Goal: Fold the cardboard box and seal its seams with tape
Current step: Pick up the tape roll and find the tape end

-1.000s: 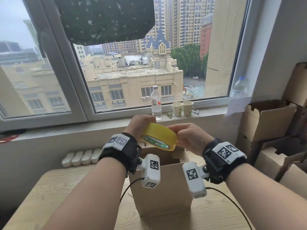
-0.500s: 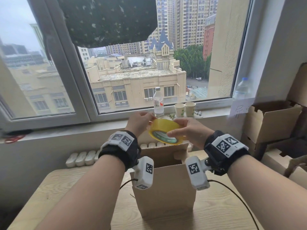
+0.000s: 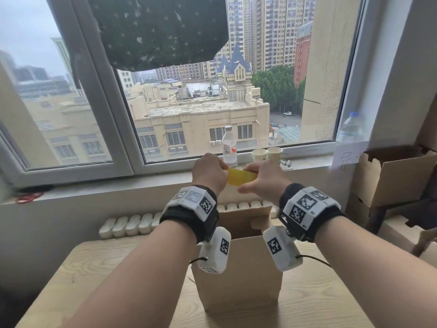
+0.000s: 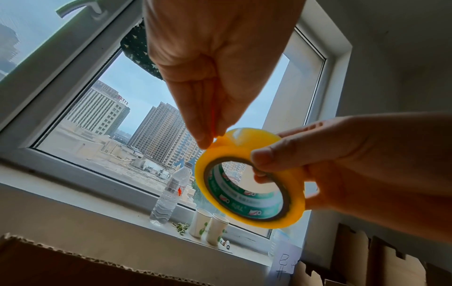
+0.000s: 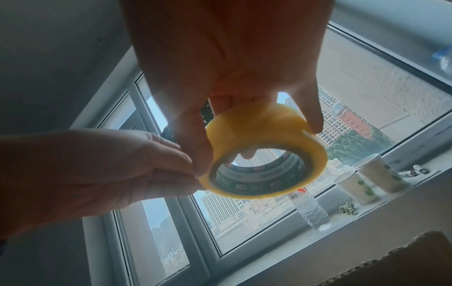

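Note:
A yellow tape roll [image 3: 241,177] is held up in front of the window sill, above an upright brown cardboard box [image 3: 238,268] with its top flaps open on the wooden table [image 3: 94,268]. My right hand [image 3: 262,181] grips the roll [image 4: 254,178], thumb on the rim and a finger through its core. My left hand [image 3: 209,172] pinches the tape's loose end [image 4: 220,138] at the top of the roll [image 5: 266,151] between thumb and fingertips [image 4: 205,139]. The box's corrugated edge [image 4: 73,255] shows low in the left wrist view.
On the sill stand a clear water bottle [image 3: 229,146], two paper cups [image 3: 267,155] and another bottle [image 3: 350,129] at the right. Open cardboard boxes [image 3: 397,176] are stacked at the right. A white power strip [image 3: 132,224] lies behind the table.
Both hands have raised the roll higher and farther toward the window. The roll has tilted edge-on to the head camera, and the left fingers now pinch its loose end.

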The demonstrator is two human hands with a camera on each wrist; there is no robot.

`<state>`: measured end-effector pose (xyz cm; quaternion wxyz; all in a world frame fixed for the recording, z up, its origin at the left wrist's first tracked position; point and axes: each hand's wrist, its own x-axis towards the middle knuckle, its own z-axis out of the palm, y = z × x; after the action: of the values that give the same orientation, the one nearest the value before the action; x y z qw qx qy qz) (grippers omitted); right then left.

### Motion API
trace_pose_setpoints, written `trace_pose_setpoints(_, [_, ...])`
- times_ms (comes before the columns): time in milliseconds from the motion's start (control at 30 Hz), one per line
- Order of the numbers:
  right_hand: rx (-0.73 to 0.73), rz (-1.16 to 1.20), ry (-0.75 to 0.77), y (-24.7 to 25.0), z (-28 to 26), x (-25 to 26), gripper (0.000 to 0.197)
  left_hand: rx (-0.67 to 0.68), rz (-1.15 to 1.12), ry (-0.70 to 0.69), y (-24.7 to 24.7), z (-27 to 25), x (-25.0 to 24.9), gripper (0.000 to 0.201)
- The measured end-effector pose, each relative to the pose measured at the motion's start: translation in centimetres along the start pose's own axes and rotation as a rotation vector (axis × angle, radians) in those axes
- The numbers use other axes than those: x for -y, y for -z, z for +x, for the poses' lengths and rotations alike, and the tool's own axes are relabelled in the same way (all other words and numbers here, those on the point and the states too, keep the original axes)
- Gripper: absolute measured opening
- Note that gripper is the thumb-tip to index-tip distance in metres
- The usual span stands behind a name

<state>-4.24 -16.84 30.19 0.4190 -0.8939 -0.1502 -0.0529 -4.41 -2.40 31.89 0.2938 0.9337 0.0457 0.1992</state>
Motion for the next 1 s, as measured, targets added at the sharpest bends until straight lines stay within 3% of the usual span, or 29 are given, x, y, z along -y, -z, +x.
trace_pose_setpoints(300, [0.011,-0.113,0.069,0.1,-0.4,0.4,0.044,-0.007,0.082,0.058,0.1,0.0,0.0,0.015])
trace_pose_setpoints(533, [0.008,-0.071,0.08,0.3,-0.5,-0.2,0.038,-0.008,0.195,-0.055,0.2,-0.5,-0.6,0.016])
trace_pose_setpoints(767, [0.05,-0.029,0.112,0.4,-0.7,-1.0,0.042,0.061,-0.026,-0.19,0.3,0.0,0.7,0.007])
trace_pose_setpoints(1000, [0.097,-0.068,0.139,0.2,-0.6,-1.6,0.044,0.103,0.018,-0.254,0.7,-0.3,1.8,0.008])
